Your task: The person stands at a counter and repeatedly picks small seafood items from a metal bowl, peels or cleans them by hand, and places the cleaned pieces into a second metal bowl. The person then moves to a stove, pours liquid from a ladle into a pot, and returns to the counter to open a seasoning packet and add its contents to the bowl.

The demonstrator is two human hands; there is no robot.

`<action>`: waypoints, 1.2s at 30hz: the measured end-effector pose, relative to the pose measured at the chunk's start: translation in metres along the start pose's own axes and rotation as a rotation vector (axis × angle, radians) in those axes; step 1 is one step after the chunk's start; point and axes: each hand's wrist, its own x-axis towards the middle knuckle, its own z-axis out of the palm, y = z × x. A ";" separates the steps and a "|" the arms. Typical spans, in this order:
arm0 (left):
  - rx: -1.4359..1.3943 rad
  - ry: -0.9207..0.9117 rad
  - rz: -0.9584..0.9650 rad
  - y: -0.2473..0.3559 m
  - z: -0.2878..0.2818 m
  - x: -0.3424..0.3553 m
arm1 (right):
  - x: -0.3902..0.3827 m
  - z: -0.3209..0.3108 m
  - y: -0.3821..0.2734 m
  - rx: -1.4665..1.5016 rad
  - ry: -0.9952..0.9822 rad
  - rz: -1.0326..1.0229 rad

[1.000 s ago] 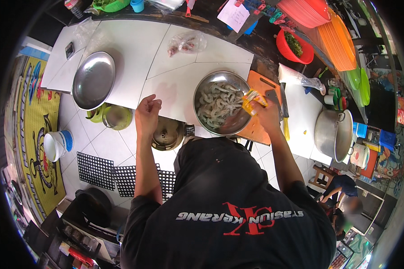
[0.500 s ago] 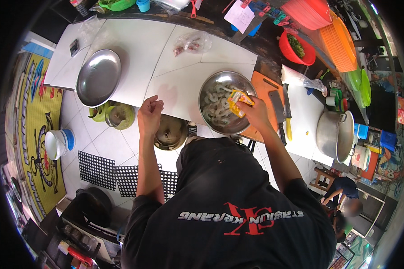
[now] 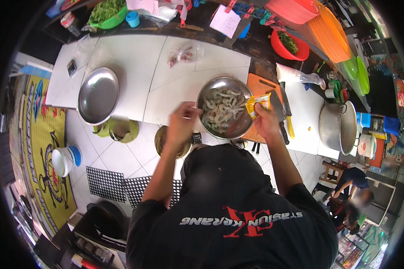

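A round metal bowl holding several raw grey shrimp stands near the counter's front edge. At the bowl's right rim, my right hand is closed on a small yellow packet. My left hand is beside the bowl's left rim. Motion smears its fingers, and whether they touch the bowl I cannot tell.
Right of the bowl, an orange cutting board carries a cleaver, with a yellow-handled knife beside it. A large pot stands farther right. An oval metal pan sits left; a plastic bag lies behind.
My right hand has moved the yellow packet from above the shrimp to the bowl's right rim. My left hand has come rightward, close to the bowl. The whole view has shifted slightly.
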 end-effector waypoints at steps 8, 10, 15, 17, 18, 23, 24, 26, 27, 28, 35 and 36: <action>-0.110 -0.119 0.122 0.055 0.103 0.066 | 0.041 0.050 0.020 0.088 0.063 -0.103; 0.041 -0.109 0.085 0.060 0.097 0.094 | 0.047 0.044 0.010 -0.015 0.165 -0.094; 0.416 0.077 0.301 0.031 0.094 0.218 | 0.018 -0.003 -0.010 -0.488 0.366 -0.152; 0.466 0.063 0.274 0.014 0.106 0.259 | -0.015 -0.041 -0.001 -0.618 0.461 -0.096; 0.497 0.089 0.289 0.002 0.111 0.275 | -0.037 -0.060 0.006 -0.721 0.541 -0.048; 0.168 0.223 0.489 -0.092 0.090 0.332 | -0.193 -0.156 0.062 -1.030 0.771 0.017; 0.234 0.209 0.494 -0.093 0.104 0.329 | -0.239 -0.178 0.074 -1.023 0.897 0.081; 0.245 0.175 0.505 -0.088 0.130 0.295 | -0.345 -0.198 0.097 -1.051 1.017 0.278; 0.217 0.191 0.518 -0.079 0.132 0.269 | -0.401 -0.199 0.084 -1.086 0.985 0.395; 0.172 0.173 0.544 -0.063 0.147 0.244 | -0.447 -0.201 0.056 -1.146 0.884 0.511; 0.026 -0.958 0.273 0.031 0.328 -0.030 | -0.707 -0.118 -0.059 -0.342 1.144 -0.771; 0.085 -1.123 0.176 0.017 0.368 -0.073 | -0.750 -0.119 -0.031 -0.236 1.000 -0.967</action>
